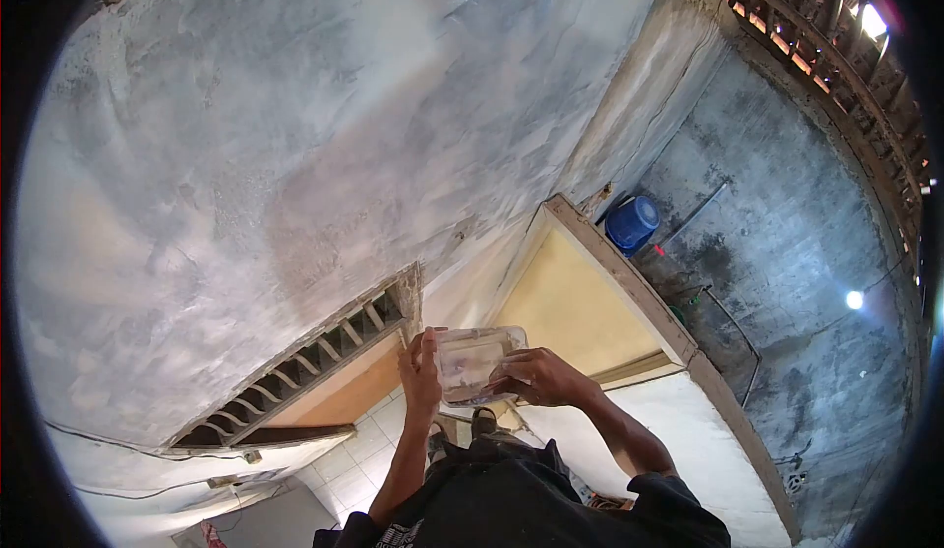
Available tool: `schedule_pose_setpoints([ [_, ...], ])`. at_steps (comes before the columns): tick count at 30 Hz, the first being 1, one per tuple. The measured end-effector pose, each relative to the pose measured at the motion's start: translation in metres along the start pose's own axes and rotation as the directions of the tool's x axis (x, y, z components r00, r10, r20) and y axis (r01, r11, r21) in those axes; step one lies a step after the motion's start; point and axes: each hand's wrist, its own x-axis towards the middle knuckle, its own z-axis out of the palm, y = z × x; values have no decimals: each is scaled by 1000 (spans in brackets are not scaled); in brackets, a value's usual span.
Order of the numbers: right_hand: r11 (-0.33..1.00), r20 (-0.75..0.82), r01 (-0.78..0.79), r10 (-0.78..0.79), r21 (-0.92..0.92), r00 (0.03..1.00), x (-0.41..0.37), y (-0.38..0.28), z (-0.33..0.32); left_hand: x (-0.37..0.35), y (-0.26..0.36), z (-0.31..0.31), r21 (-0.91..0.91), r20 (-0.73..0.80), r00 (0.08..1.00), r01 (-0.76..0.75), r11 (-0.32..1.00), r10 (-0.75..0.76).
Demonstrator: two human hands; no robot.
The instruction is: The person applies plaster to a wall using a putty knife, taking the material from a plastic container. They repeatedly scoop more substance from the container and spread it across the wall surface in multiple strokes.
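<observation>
A clear rectangular plastic container (466,359) with whitish smears is held out in front of my body. My left hand (423,376) grips its left side, with the thumb along the edge. On the other side, my right hand (539,375) reaches over the rim with bent fingers pressed together. The fingertips of that hand are hidden inside or behind the container's wall, so what they hold, if anything, does not show.
A large wall (295,154) with patchy grey-white plaster rises ahead. Below it is a slatted vent (295,366) above a door opening. To the right, beyond a partition (580,302), a blue bucket (632,221) and a pipe (737,327) stand out. Light floor tiles (359,450) lie far below.
</observation>
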Motion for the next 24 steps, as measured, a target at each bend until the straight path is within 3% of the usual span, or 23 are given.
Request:
schedule_pose_setpoints([
  [3,1000,27,-27,27,4,999,-3,5,-4,0,-7,3,-59,18,998,55,997,-54],
  [6,998,0,-22,22,60,1000,-9,14,-12,4,-20,-1,-16,7,1000,-23,1000,23],
  [8,959,32,-120,115,258,993,-13,21,-20,11,-24,-6,-29,9,1000,2,1000,-2],
  [9,959,26,-120,117,258,993,-15,29,-22,13,-21,-7,-27,14,1000,0,1000,0],
  [11,784,-207,-18,186,621,960,-21,51,-20,12,-15,-9,-316,70,985,171,933,-157],
  [14,679,-480,122,368,723,796,-14,81,-23,15,-21,-15,-247,21,998,66,967,-63],
  [15,585,-511,94,605,805,611,-7,88,-19,14,-19,-14,-229,11,1000,25,973,-23],
  [17,529,-558,197,713,826,424,4,114,-16,13,-27,-13,-234,-34,999,25,972,-34],
  [18,519,-548,192,724,833,419,10,133,-12,13,-34,-13,-255,-52,999,0,967,-13],
  [20,616,-646,194,721,764,252,22,176,4,5,-31,-13,-261,-71,997,-6,965,-12],
  [23,674,-700,192,674,713,234,54,227,26,-6,-6,-11,-168,-75,991,100,981,-114],
  [24,752,-753,85,633,653,180,70,253,35,-11,-15,-15,-185,-156,976,122,975,-152],
])
